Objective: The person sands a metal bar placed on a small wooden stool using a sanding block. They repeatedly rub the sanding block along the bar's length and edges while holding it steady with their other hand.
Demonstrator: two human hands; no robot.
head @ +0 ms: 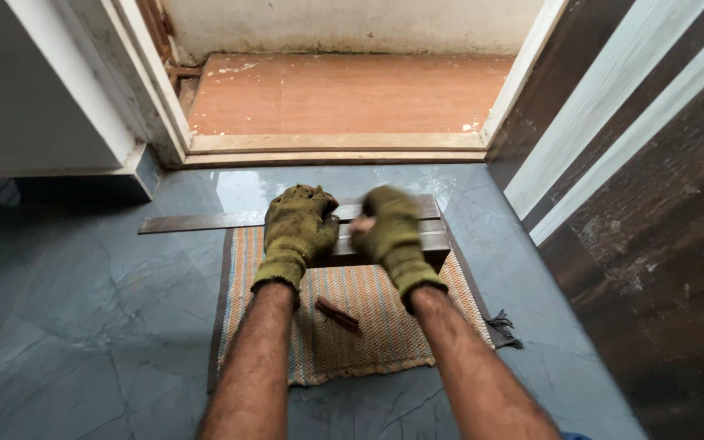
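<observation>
gloved hands on dark wood pieces at a doorway

long strip lies flat; left hand presses curled on the wood block over the striped mat; right hand is blurred, grip unclear. best to brace the block firmly.

Striped woven mat on grey tiled floor, small reddish stick upon it, wooden threshold beyond.

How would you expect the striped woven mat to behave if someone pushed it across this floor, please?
The woven mat looks thin and frayed at one corner, so probably floppy. The grey floor is glossy, so it may slide easily, though the wooden pieces on it could weigh it down.
</observation>
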